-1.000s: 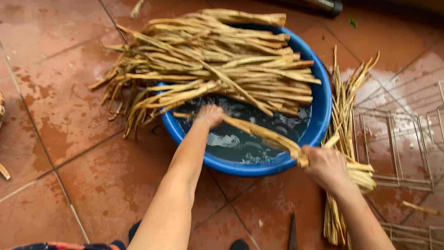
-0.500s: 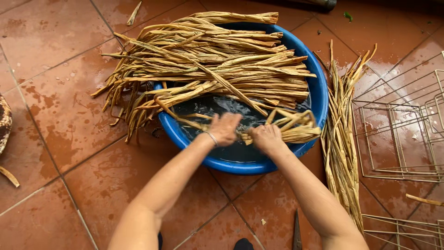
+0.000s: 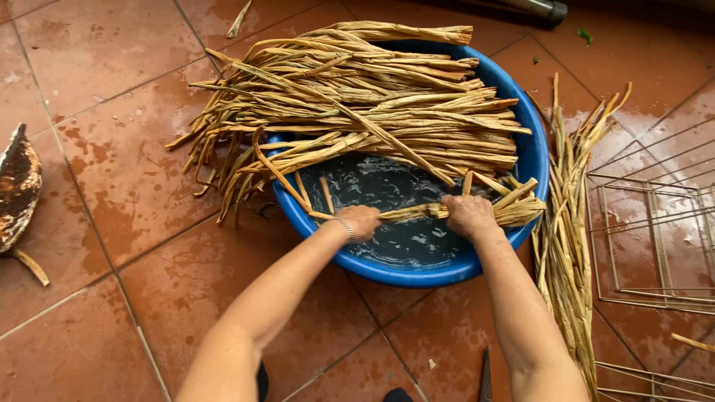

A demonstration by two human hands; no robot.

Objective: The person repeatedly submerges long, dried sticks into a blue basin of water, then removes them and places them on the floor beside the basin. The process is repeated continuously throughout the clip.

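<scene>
A round blue basin [image 3: 532, 160] of dark water stands on wet terracotta floor tiles. A thick heap of long tan dried stalks [image 3: 357, 97] lies across its far half, the ends hanging over the left rim. My left hand [image 3: 360, 221] and my right hand [image 3: 468, 214] both grip one small bundle of stalks [image 3: 417, 213] held level just above the water near the front rim. The bundle's loose ends fan out past my right hand over the basin's right edge.
More tan stalks [image 3: 570, 246] lie in a long row on the tiles right of the basin. Thin wire racks [image 3: 655, 238] lie at the far right. A dark rough husk-like piece [image 3: 18, 190] sits at the left edge. A knife tip [image 3: 485, 376] shows at the bottom.
My right hand has swung in from the stalks on the floor at the right to over the basin. Both hands now hold the bundle stretched between them, a little farther apart.
</scene>
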